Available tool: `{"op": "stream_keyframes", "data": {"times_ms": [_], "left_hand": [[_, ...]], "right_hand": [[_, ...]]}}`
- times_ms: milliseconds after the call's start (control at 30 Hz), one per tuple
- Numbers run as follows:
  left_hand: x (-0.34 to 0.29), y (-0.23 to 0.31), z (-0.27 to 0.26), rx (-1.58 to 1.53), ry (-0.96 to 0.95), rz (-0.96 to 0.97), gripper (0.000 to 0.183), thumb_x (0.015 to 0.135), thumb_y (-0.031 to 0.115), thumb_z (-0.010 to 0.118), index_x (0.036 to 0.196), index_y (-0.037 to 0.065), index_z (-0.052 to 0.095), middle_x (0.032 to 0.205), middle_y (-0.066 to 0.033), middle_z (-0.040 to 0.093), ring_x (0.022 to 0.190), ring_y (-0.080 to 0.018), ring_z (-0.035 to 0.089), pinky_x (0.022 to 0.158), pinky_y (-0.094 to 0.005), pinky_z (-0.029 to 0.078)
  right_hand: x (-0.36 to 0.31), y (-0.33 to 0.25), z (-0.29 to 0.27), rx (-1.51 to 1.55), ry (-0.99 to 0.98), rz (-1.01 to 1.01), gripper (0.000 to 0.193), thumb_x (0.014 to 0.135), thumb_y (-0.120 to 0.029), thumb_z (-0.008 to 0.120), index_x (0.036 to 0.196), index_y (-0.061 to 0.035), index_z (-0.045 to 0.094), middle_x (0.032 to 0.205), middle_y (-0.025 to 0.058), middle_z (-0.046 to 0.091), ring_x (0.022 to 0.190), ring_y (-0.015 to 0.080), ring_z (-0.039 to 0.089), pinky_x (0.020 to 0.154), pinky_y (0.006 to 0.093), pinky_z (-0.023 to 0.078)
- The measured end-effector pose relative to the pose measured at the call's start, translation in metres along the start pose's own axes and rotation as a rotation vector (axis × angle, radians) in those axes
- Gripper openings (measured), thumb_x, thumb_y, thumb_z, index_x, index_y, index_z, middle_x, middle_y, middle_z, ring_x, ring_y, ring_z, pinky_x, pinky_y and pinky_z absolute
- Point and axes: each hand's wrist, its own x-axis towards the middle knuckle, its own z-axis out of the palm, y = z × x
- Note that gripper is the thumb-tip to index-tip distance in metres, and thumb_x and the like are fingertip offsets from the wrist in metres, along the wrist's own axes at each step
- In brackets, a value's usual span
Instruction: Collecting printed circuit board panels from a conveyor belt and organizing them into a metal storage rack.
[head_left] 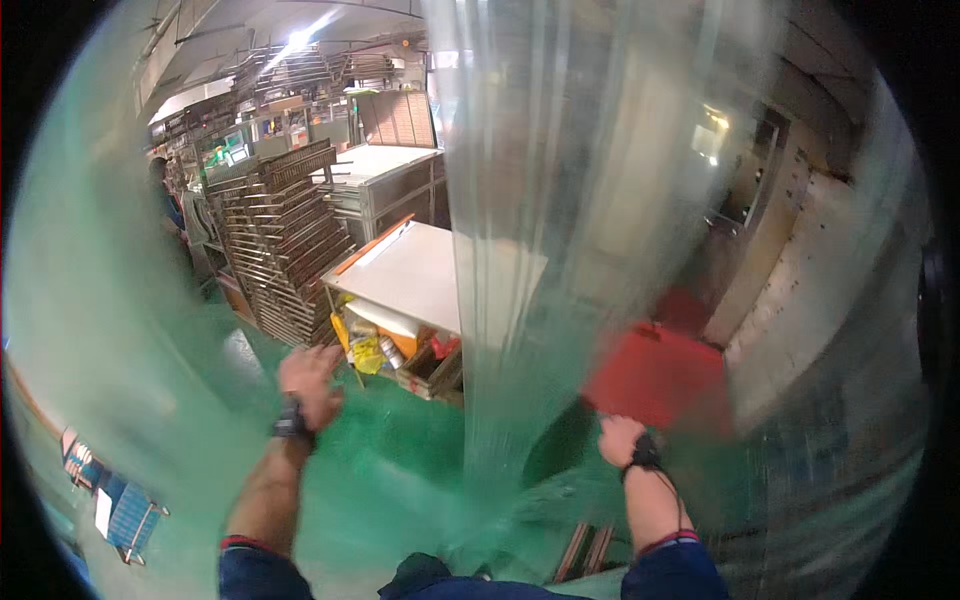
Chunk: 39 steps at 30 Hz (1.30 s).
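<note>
Clear plastic curtain strips hang between the hands and stand in the way, veiling the right end of the white-topped counter. The left hand, its grip spread, appears near the counter's front left corner; the right hand's grip is curled, but whether it pinches anything I cannot tell. A blurred red object shows just beyond it, right of the counter. Stacked metal racks crowd the counter's left edge; a yellow bag sits beneath its front edge.
</note>
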Motion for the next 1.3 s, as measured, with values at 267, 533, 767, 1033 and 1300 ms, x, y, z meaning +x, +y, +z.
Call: {"op": "stream_keyframes", "data": {"times_ms": [267,533,767,1033,1300], "left_hand": [[0.115,0.248,-0.007,-1.771,-0.969,1.217,0.070,0.103,0.041,0.056,0.154,-0.002,0.032,0.148,-0.0245,0.049,0.139,-0.0304,0.046,0.116,-0.0421,0.035],[0.415,0.328,0.060,-1.404,0.307,0.297,0.084,0.086,0.005,0.075,0.156,0.005,0.029,0.160,-0.0160,0.034,0.150,-0.0301,0.030,0.122,-0.0426,0.025],[0.411,0.305,0.199,-0.749,0.464,-0.296,0.058,0.084,0.000,0.066,0.139,-0.001,0.050,0.150,-0.0227,0.046,0.141,-0.0368,0.042,0.118,-0.0466,0.030],[0.420,0.546,0.290,-1.170,-0.300,-0.254,0.055,0.086,0.017,0.073,0.135,0.002,0.053,0.130,-0.0186,0.059,0.124,-0.0324,0.056,0.107,-0.0404,0.043],[0.543,0.651,0.418,-1.520,-0.578,-0.457,0.054,0.092,0.019,0.069,0.140,0.002,0.050,0.130,-0.0143,0.063,0.119,-0.0261,0.061,0.102,-0.0373,0.048]], "right_hand": [[0.001,0.225,0.088,-0.064,-0.128,0.463,0.032,0.088,-0.024,0.056,0.104,0.0001,0.070,0.106,0.0230,0.069,0.099,0.0413,0.065,0.089,0.0478,0.052],[0.008,0.288,0.141,0.289,-0.335,0.619,0.029,0.088,-0.022,0.056,0.101,0.0010,0.070,0.103,0.0233,0.069,0.097,0.0421,0.065,0.088,0.0477,0.052],[0.087,0.467,0.202,0.370,-0.455,0.695,0.027,0.089,-0.020,0.057,0.098,0.0018,0.069,0.100,0.0235,0.069,0.095,0.0429,0.064,0.088,0.0475,0.053],[0.449,0.600,0.094,0.600,0.215,0.323,0.033,0.094,-0.020,0.064,0.121,-0.0006,0.065,0.113,0.0225,0.070,0.109,0.0352,0.068,0.094,0.0418,0.053],[0.677,0.572,0.008,0.592,-0.121,-0.119,0.039,0.096,-0.029,0.063,0.127,-0.0051,0.064,0.123,0.0189,0.068,0.119,0.0345,0.063,0.101,0.0407,0.049]]}}
